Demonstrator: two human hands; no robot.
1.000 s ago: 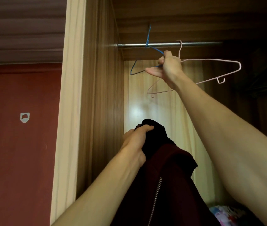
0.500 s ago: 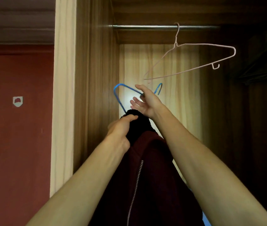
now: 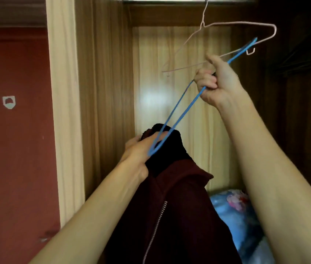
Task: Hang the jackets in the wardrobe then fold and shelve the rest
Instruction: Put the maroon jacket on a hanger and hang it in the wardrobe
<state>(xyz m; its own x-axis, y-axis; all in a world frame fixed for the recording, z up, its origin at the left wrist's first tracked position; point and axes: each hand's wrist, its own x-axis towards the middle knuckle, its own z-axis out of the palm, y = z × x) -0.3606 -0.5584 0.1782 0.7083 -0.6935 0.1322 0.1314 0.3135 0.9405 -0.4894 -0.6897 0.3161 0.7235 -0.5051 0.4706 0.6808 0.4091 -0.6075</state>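
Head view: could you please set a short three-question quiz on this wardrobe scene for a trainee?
1. True or false: the pink hanger hangs on the rail.
2. The right hand grips: A the blue hanger, B the pink hanger, C the rail?
3. What does the left hand hold?
Key: 1 true. 2 A. 3 The maroon jacket, bunched at its dark top.
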